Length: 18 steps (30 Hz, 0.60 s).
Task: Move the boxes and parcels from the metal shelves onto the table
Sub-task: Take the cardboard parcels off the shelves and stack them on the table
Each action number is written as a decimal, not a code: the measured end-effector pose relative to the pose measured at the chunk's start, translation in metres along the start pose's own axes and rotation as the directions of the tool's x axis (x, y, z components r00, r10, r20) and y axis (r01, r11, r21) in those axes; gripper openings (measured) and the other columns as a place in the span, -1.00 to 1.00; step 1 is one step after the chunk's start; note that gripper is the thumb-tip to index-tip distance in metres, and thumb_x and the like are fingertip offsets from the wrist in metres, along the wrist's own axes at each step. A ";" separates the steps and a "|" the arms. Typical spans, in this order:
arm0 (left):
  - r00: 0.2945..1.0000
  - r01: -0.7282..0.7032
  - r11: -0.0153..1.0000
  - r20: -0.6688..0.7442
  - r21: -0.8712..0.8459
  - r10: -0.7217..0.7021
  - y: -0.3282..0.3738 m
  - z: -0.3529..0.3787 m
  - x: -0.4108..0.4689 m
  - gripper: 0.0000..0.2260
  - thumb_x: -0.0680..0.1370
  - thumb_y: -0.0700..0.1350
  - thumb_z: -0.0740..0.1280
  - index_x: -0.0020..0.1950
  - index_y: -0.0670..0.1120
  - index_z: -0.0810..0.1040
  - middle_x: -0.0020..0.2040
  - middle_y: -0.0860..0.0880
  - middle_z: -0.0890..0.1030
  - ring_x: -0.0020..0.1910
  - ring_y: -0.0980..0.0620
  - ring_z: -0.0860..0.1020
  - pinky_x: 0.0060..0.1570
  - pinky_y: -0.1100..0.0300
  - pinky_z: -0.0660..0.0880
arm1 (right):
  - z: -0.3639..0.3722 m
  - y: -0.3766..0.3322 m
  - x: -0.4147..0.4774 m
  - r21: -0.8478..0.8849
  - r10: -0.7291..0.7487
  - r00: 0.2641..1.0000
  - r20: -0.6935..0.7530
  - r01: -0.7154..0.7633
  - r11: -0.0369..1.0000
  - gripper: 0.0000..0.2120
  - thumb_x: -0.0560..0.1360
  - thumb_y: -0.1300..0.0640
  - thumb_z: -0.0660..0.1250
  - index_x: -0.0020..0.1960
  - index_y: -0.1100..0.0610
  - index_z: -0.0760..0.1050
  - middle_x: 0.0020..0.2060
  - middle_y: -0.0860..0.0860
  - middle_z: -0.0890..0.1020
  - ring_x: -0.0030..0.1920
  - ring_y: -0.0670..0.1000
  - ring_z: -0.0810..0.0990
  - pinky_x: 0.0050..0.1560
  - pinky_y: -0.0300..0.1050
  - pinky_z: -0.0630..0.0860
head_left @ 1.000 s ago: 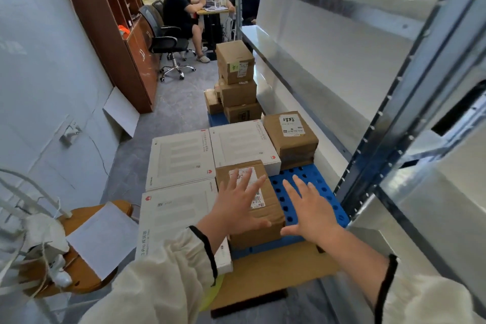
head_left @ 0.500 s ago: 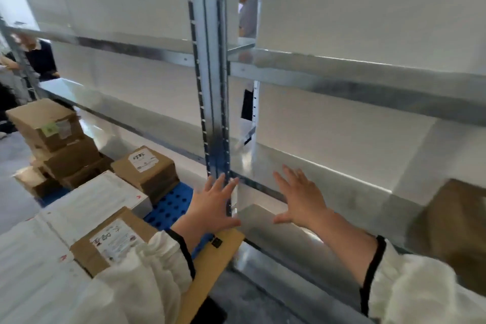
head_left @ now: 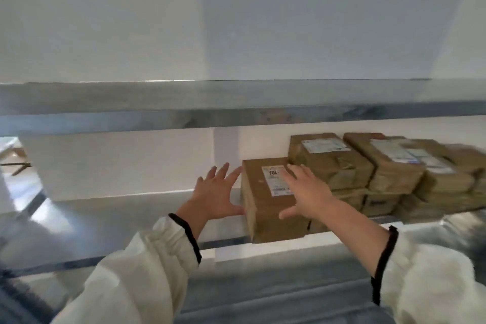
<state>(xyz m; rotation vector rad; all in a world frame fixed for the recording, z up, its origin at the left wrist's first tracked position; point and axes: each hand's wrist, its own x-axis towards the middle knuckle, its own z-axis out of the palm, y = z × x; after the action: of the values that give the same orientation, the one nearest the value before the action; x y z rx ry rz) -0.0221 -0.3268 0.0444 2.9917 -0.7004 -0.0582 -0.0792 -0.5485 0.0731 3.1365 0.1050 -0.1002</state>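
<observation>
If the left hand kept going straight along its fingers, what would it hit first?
Likely the left side of the nearest brown box, close beside the left hand. If it slips past, the white back wall. Depth is unclear.

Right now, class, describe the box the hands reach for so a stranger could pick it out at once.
On the metal shelf, brown parcels are stacked at the right. The box stands at the row's left end, left hand beside it, right hand over it. It alone is unstacked, with handwriting on its label.
</observation>
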 end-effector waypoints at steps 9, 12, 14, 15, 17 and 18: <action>0.981 -0.058 0.997 0.180 -0.053 0.067 0.056 0.049 0.071 -0.01 0.32 0.38 0.38 0.53 0.21 -0.18 0.58 -0.06 -0.14 0.53 -0.22 -0.05 0.43 -0.24 0.05 | 0.044 0.050 0.030 0.103 -0.062 0.988 0.144 0.047 0.994 0.03 0.31 -0.20 0.48 0.54 0.01 -0.09 0.51 0.00 0.02 0.49 0.08 0.08 0.38 0.12 0.32; 0.974 -0.048 0.997 0.217 -0.056 0.059 0.054 0.062 0.080 -0.01 0.31 0.39 0.37 0.53 0.21 -0.16 0.58 -0.06 -0.13 0.52 -0.23 0.04 0.44 -0.18 0.11 | 0.057 0.054 0.040 0.136 -0.072 0.983 0.169 0.049 0.989 0.03 0.31 -0.19 0.48 0.54 0.02 -0.08 0.51 -0.01 0.01 0.48 0.07 0.09 0.37 0.11 0.32; 0.971 -0.048 0.997 0.230 -0.052 0.059 0.051 0.067 0.083 -0.03 0.32 0.38 0.37 0.53 0.21 -0.15 0.57 -0.08 -0.15 0.50 -0.22 0.09 0.43 -0.13 0.15 | 0.063 0.056 0.047 0.152 -0.065 0.982 0.179 0.037 0.988 0.02 0.32 -0.17 0.48 0.54 0.02 -0.09 0.51 0.00 -0.02 0.49 0.08 0.04 0.40 0.12 0.29; 0.970 -0.057 0.997 0.234 -0.056 0.069 0.048 0.067 0.085 -0.04 0.33 0.37 0.37 0.53 0.21 -0.14 0.57 -0.08 -0.17 0.50 -0.22 0.10 0.43 -0.11 0.16 | 0.065 0.056 0.051 0.164 -0.058 0.981 0.185 0.028 0.986 0.02 0.33 -0.16 0.48 0.54 0.02 -0.10 0.52 0.01 -0.05 0.51 0.10 -0.01 0.43 0.13 0.24; 0.965 -0.081 0.994 0.243 -0.074 0.097 0.042 0.066 0.086 -0.06 0.34 0.35 0.38 0.53 0.21 -0.11 0.57 -0.08 -0.19 0.50 -0.20 0.11 0.43 -0.08 0.16 | 0.070 0.056 0.058 0.196 -0.035 0.978 0.204 -0.006 0.981 0.05 0.33 -0.15 0.48 0.54 0.00 -0.14 0.53 0.03 -0.14 0.52 0.13 -0.09 0.47 0.12 0.14; 0.963 -0.088 0.992 0.247 -0.087 0.107 0.038 0.065 0.087 -0.06 0.33 0.34 0.39 0.53 0.22 -0.10 0.57 -0.07 -0.21 0.49 -0.19 0.12 0.43 -0.07 0.17 | 0.072 0.055 0.063 0.215 -0.022 0.975 0.221 -0.027 0.976 0.07 0.31 -0.16 0.49 0.54 -0.01 -0.16 0.53 0.05 -0.20 0.52 0.15 -0.10 0.49 0.10 0.10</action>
<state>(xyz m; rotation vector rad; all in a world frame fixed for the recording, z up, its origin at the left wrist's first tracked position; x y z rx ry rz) 0.0358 -0.4033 -0.0197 2.9011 -0.8476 -0.4557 -0.0179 -0.5995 -0.0032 3.3124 0.0949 -0.4944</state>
